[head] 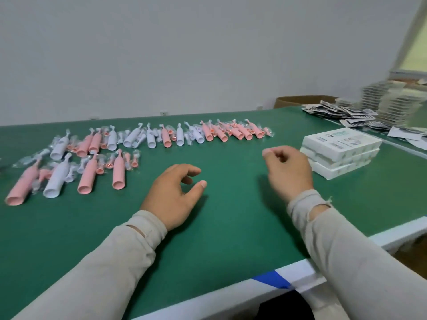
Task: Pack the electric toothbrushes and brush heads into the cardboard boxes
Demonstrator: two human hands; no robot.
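**Packing station: hands empty, between items**

The toothbrushes (89, 174), pink and white, lie in rows along the far-left part of the desk (231, 227), with wrapped brush heads (108, 166) scattered among them. Three white boxes (339, 150), stacked and apparently closed, sit near the right edge. Flat printed cartons (342, 113) and taller stacks occupy the far-right corner.

The left hand (172, 195) rests on the desk near its middle, fingers loosely curled, holding nothing. The right hand (288, 170) hovers just left of the boxes, fingers loosely bent, also empty.

Judgement: one pack cycle appears complete. The next move calls for fetching a flat carton from the far-right corner, then one toothbrush and its brush heads.
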